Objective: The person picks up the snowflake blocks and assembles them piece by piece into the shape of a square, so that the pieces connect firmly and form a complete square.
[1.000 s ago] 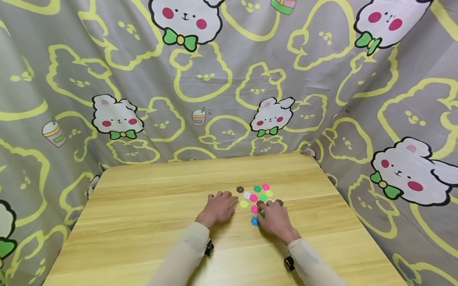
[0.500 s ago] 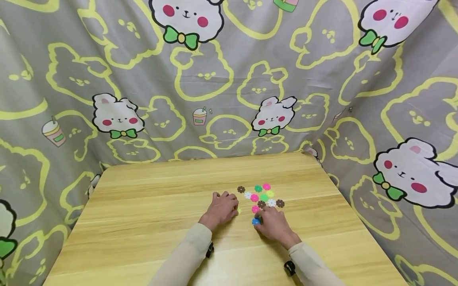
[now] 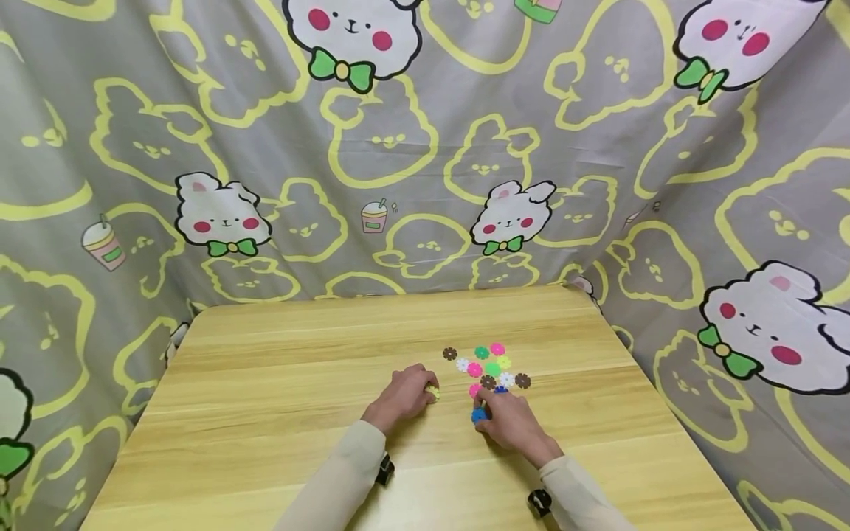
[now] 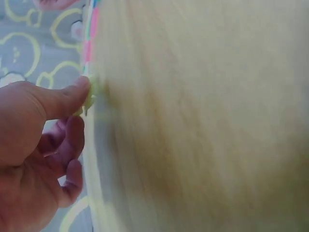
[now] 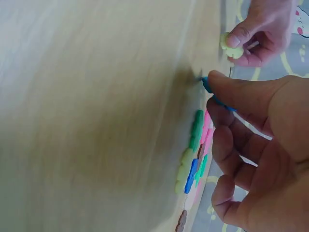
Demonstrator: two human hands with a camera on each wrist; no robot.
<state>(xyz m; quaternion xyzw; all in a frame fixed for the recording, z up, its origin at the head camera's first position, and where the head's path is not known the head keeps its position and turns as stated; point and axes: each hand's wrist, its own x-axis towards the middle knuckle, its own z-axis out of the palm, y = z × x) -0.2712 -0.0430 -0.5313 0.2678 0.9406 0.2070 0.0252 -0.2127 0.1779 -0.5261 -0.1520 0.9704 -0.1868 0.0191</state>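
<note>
My left hand (image 3: 401, 398) pinches a small yellow notched plastic disc (image 3: 434, 393) between thumb and fingers, just above the table; the left wrist view also shows this yellow disc (image 4: 90, 99). To the right, my right hand (image 3: 515, 423) holds a blue notched disc (image 3: 479, 415) between thumb and index finger. In the right wrist view part of the blue disc (image 5: 206, 85) shows past the thumb tip. A dark blue disc (image 3: 502, 389) and a pink disc (image 3: 474, 391) lie just beyond the right hand, partly covered by it.
Several loose notched discs lie flat beyond the right hand: a brown disc (image 3: 449, 354), a white disc (image 3: 462, 364), a green disc (image 3: 493, 369) and others. They rest on a wooden table (image 3: 265, 383). A patterned grey curtain (image 3: 412, 162) surrounds its back and sides.
My left hand has taken hold of the yellow disc and drawn it left, away from the others. The right hand has moved slightly nearer and now grips the blue disc.
</note>
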